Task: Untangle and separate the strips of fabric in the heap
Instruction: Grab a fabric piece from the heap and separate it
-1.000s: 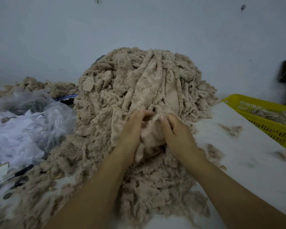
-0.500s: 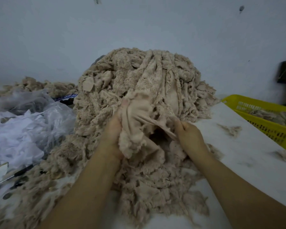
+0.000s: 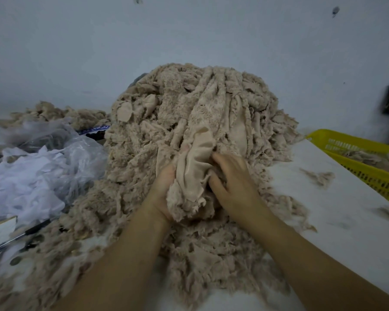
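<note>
Frayed beige strips [image 3: 194,169]; tangled heap [image 3: 211,102]

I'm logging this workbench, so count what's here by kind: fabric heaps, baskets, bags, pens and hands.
Beige fabric heaps: 2, the big heap and a small heap at back left
Yellow basket: 1
Clear plastic bag: 1
Black pen: 1
Hands: 2, left hand and right hand
Total: 7
</note>
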{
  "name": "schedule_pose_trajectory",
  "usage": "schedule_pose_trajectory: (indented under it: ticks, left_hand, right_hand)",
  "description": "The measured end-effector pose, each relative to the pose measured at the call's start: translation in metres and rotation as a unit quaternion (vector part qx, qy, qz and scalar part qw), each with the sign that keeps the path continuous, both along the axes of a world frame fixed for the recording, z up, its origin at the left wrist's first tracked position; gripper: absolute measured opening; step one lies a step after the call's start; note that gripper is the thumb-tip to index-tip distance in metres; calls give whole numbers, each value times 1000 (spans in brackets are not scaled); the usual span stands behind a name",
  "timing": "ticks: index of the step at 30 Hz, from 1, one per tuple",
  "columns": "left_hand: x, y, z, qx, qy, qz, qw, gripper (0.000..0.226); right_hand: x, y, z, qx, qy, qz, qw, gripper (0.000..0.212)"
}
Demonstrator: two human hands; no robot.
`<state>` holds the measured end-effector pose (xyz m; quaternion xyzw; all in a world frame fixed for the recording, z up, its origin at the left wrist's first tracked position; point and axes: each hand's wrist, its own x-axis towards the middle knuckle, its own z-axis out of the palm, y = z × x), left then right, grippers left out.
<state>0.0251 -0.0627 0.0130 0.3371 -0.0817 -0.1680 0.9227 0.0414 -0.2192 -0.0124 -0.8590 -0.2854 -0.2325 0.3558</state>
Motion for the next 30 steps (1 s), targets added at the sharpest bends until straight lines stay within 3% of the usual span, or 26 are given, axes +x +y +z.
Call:
schedule_pose_trajectory:
  ticks: [2, 4, 6, 8, 12, 21, 25, 28, 30]
  left_hand:
    - [0, -2, 1, 26, -35, -10, 999, 36]
    - [-5, 4, 0, 33, -94, 54, 994, 44]
    - [-1, 4, -4, 27, -64, 91, 993, 49]
    - [8, 4, -12, 13, 10, 71, 997, 39]
    - [15, 8, -17, -10, -3, 105, 994, 32]
    - [13, 1, -13, 28, -34, 48, 998, 30]
    - [-3, -8, 2, 25, -97, -42, 994, 35]
    - [-2, -10, 0, 73, -76, -6, 994, 29]
    - [-3, -4, -6, 42, -102, 19, 994, 47]
  right_hand:
    - [3, 0, -3, 2, 2, -9, 1000, 24]
    - [10, -3, -7, 5, 29, -37, 999, 28]
    - [17, -8, -12, 5, 60, -66, 996, 33]
    - [22, -11, -17, 10, 86, -85, 993, 34]
    - [27, -12, -20, 12, 104, -110, 988, 34]
    - [32, -24, -23, -119, 169, -159, 965, 33]
    - [34, -27, -22, -50, 182, -173, 967, 29]
    - [38, -32, -17, 76, 229, -185, 952, 33]
    - [42, -36, -15, 120, 254, -196, 940, 29]
